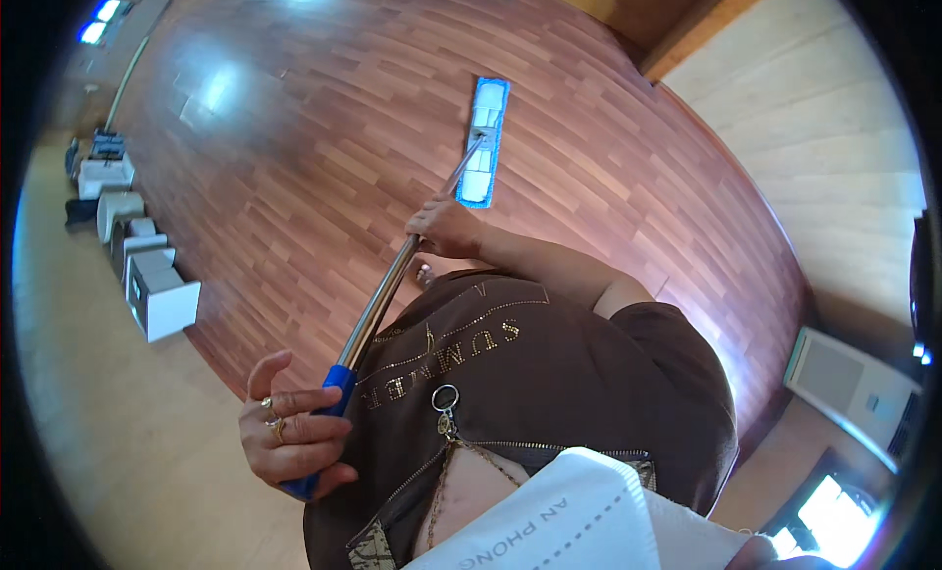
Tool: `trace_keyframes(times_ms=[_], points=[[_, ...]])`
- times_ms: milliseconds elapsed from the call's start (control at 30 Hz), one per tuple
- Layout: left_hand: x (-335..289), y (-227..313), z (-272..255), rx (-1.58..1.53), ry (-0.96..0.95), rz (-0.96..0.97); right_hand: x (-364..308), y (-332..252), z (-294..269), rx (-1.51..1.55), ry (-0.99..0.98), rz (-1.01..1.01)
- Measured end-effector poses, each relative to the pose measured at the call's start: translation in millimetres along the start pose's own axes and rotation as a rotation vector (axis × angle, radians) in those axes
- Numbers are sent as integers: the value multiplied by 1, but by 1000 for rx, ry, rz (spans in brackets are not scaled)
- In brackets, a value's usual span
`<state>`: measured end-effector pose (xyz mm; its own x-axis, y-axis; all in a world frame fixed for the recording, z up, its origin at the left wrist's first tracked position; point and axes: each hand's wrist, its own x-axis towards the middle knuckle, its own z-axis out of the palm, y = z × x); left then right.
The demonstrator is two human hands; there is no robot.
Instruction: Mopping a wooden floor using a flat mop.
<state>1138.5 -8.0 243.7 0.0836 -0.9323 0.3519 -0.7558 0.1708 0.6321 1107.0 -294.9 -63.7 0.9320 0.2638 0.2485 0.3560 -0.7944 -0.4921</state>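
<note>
A flat mop is in my two hands, its metal pole point(381, 300) slanting across the front of my body. My left hand point(294, 433), with rings on it, is closed loosely round the blue grip point(337, 386) at the upper end, one finger lifted away. Further down the pole, my right hand point(447, 227) is wrapped around the metal. At the far end, a long flat mop head point(478, 168) with blue fringe edges and white panels lies on the wooden floor point(324, 158).
Several white and grey box-like pieces point(165, 295) stand along the left wall. A pale wall point(795, 129) borders the floor at right, near a white upright appliance point(854, 388). Wooden furniture point(638, 21) is at the far right. My bare foot point(424, 273) shows below the pole.
</note>
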Motion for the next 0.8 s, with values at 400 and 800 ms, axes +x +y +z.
trace_keyframes(times_ms=[400,800], points=[[60,-63,28,-326,-229,378,-132,-49,-33,-203,398,630],[30,-98,69,-646,-502,380,-205,-144,58,-318,531,1194]])
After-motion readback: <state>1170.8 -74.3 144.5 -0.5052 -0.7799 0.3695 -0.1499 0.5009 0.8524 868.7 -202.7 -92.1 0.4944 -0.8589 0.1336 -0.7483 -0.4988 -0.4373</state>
